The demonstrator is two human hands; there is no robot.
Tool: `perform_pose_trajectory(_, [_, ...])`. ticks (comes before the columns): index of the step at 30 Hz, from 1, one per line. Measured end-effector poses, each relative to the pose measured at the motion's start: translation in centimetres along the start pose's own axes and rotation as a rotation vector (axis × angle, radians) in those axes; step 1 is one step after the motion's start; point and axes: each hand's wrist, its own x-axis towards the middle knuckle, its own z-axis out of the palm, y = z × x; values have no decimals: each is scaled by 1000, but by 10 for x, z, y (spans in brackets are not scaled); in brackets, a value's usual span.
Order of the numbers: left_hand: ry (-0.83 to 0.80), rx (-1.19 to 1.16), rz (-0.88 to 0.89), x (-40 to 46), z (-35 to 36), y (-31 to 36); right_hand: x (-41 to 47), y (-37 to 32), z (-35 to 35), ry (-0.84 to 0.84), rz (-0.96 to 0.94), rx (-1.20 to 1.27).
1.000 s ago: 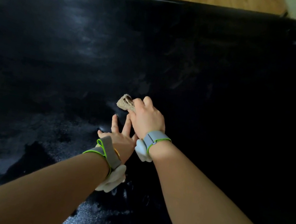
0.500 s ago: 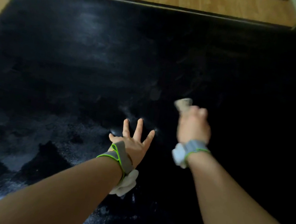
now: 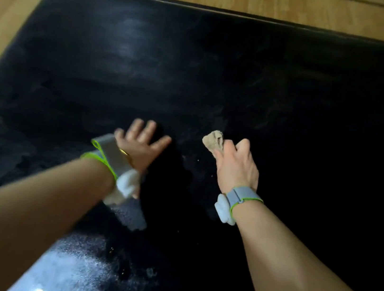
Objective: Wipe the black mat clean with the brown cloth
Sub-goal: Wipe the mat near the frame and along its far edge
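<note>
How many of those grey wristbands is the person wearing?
2. One grey wristband with green edging sits on the left wrist, behind the left hand spread on the black mat. The other wristband is on the right wrist. None appear hidden.

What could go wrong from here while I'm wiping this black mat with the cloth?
The cloth is bunched into a small wad in your right hand, so each pass likely covers little and may leave streaks. The pale dusty patches near the mat's close edge, by your left arm, could get missed or smeared by that arm. Your left hand lies flat on the mat and may leave prints on it.
</note>
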Motion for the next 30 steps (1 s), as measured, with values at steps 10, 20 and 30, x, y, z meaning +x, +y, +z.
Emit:
perform_pose_trajectory(10, [-76, -91, -30, 17, 20, -55, 39, 15, -5, 208, 386, 218])
perform_pose_trajectory(20, [-42, -121, -24, 13, 18, -51, 26, 4, -1, 95, 285, 57])
perform_pose_trajectory(30, [-42, -83, -4, 18, 20, -54, -29, -151, 30, -9, -40, 157])
